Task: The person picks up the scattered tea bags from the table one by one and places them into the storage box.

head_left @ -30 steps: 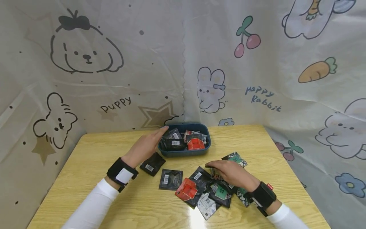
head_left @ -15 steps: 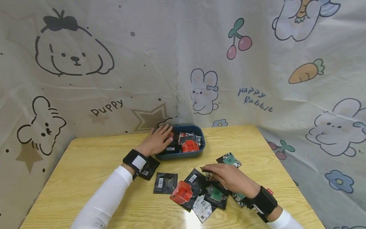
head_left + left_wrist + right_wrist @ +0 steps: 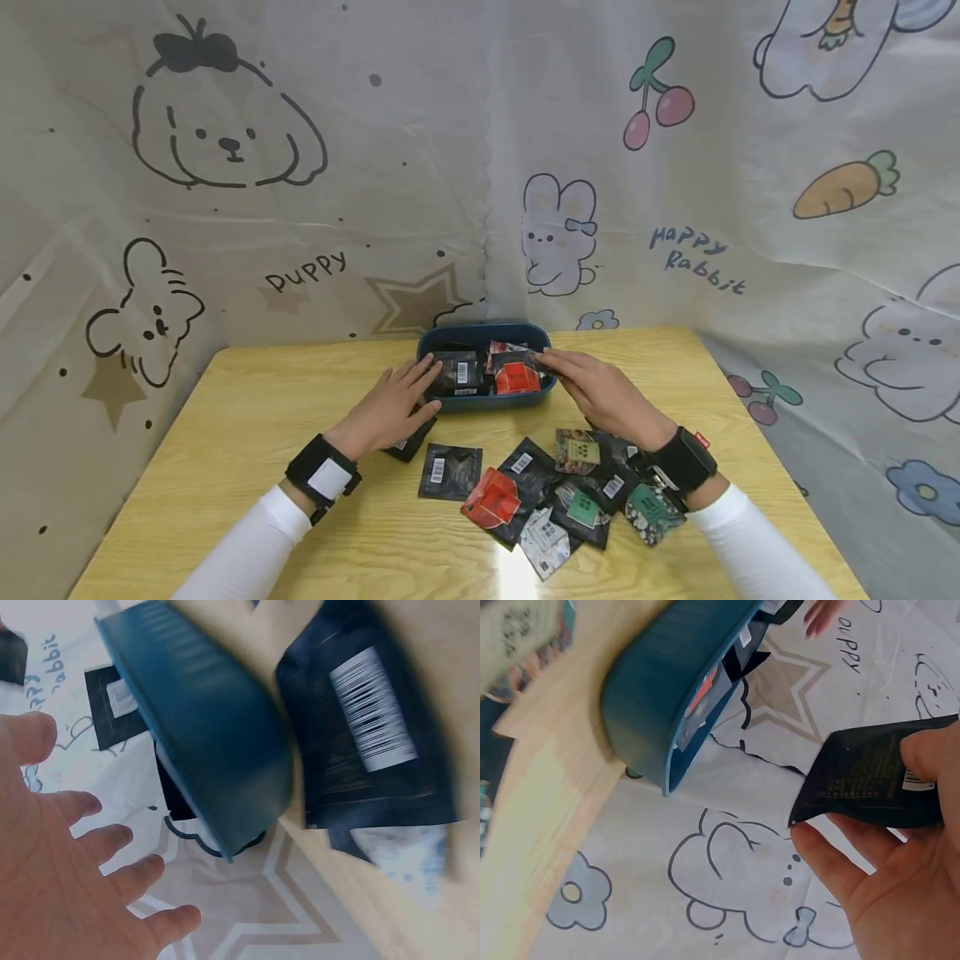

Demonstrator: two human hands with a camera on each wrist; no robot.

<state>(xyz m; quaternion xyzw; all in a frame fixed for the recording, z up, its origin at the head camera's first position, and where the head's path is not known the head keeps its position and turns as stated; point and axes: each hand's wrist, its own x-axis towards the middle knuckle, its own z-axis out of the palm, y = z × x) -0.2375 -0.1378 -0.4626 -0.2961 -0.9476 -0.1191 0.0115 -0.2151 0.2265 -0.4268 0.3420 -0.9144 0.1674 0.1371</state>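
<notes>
My left hand (image 3: 386, 408) is just off the left end of a dark blue bin (image 3: 487, 403), fingers spread. In the left wrist view its fingers are extended with nothing held. My right hand (image 3: 611, 396) is at the bin's right end. The right wrist view shows it pinching a black sachet (image 3: 855, 776) by one end, between thumb and fingers, outside the bin. Inside the bin, black sachets (image 3: 459, 371) fill the left side and a red-labelled sachet (image 3: 517, 377) lies on the right. Another black sachet (image 3: 408, 442) on the table is partly covered by my left hand.
Several sachets overlap in front of the bin: a red-and-black one (image 3: 491, 498), a white one (image 3: 544, 542), green-labelled ones (image 3: 652, 510) and a yellow-labelled one (image 3: 582, 451). A single black sachet (image 3: 450, 472) lies left of them. A printed cloth (image 3: 420, 167) hangs behind the table.
My left hand reached over the bin, then drew back left and down, leaving a black sachet on top there. My right hand rose from the pile to the bin's right end with a sachet.
</notes>
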